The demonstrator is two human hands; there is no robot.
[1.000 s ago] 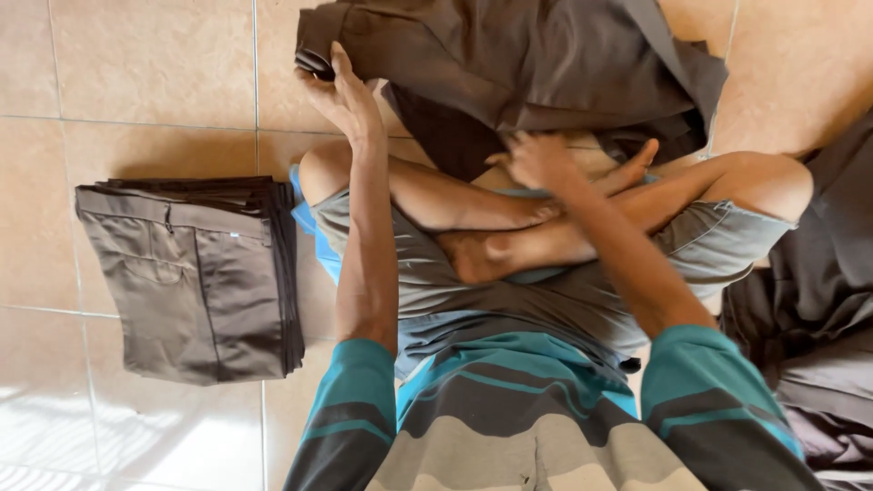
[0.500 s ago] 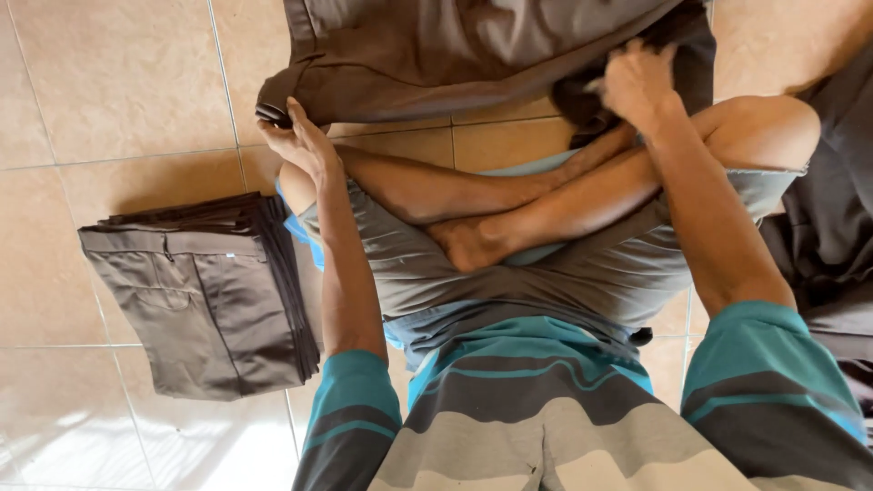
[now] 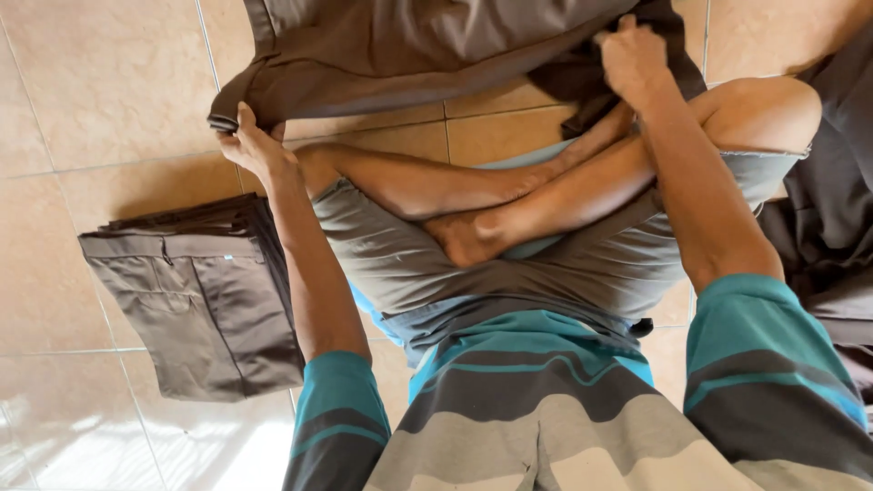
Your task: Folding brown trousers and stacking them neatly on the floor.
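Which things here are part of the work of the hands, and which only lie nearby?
In the work:
- left hand, gripping the corner of the brown garment
- right hand, grip on the same garment

Lying nearby:
- folded brown trousers, stacked on the tiled floor
- dark cloth heap at the right edge

folded stack (image 3: pixel 195 305) left, spread trousers (image 3: pixel 427 45) ahead

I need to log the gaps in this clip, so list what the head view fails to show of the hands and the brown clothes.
- Brown garment: its top is cut off by the upper edge, so its kind is unclear.
- Right hand: its grip is buried in dark folds; fingertips hidden.
- Left hand: fingertips covered by the garment's corner.
- Folded trousers: the count in the stack cannot be told.
- Dark cloth pile: cut off by the right edge.
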